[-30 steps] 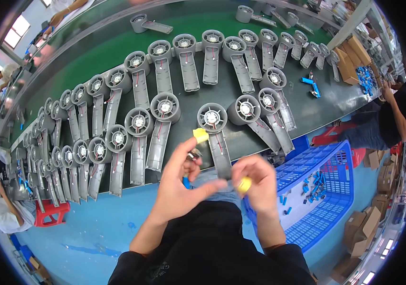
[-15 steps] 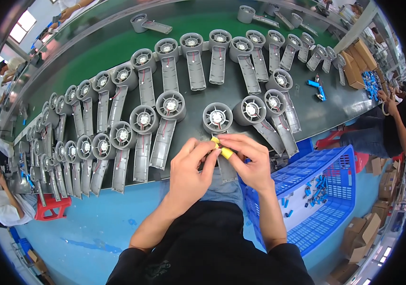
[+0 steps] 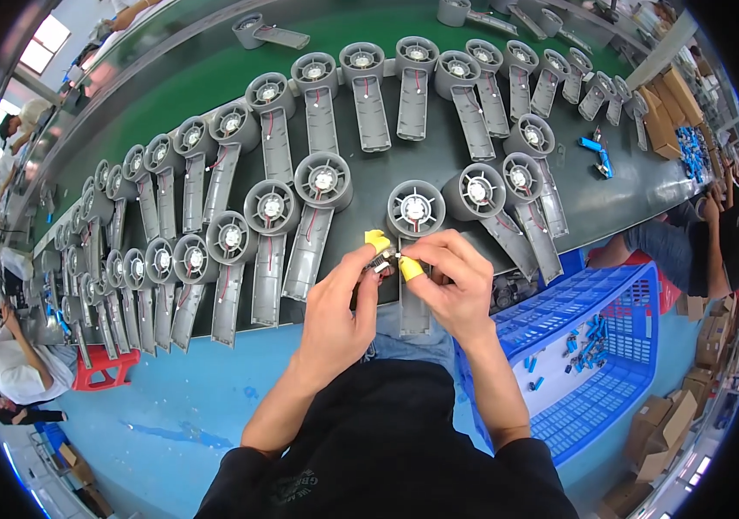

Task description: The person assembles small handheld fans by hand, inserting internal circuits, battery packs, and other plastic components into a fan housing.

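Observation:
A grey handheld-fan housing lies in front of me, its round fan head away from me and its open handle partly under my hands. Just over that handle, my left hand pinches a small circuit board with white and metallic parts. My right hand closes its thumb and fingers at a small white connector beside the board; the wires there are too small to follow. Yellow covers sit on my left index fingertip and right thumb tip.
Rows of similar grey fan housings spread over the dark bench. Blue cells lie on the right. A blue basket with blue cells stands below the bench edge at right. Other people sit at both sides.
The yellow-covered fingertips have moved apart, so the board and white connector between my hands now show. The view has shifted slightly, and the bench items appear a little to the right.

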A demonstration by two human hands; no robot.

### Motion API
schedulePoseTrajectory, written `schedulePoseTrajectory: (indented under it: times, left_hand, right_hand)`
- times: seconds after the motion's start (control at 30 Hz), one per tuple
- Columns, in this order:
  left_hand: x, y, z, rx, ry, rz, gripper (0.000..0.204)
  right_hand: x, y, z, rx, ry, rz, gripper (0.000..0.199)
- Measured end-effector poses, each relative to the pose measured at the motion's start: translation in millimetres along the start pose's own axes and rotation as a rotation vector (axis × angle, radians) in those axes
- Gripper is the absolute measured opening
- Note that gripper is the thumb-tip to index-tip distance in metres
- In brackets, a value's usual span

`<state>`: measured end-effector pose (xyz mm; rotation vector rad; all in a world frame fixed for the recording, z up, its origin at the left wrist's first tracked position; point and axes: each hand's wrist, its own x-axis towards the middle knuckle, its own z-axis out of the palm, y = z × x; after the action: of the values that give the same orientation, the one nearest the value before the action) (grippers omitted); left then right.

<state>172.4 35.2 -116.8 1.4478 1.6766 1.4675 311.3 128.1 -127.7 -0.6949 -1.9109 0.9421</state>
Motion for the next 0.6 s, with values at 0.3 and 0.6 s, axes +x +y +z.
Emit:
schedulePoseTrajectory:
  times: [0.3,0.6]
  left_hand:
    - [1.7,-0.1,-2.2,0.03,0.014,0.098,0.025]
    - [1.2,-14.0,-2.8,-0.493,-0.126,-0.105,0.041]
  right_hand:
    - [1.8,-2.6,0.3,-0.022,0.013,0.027,0.022]
    - [2.4,-3.9,-1.7,0.073,-0.001,0.087,0.022]
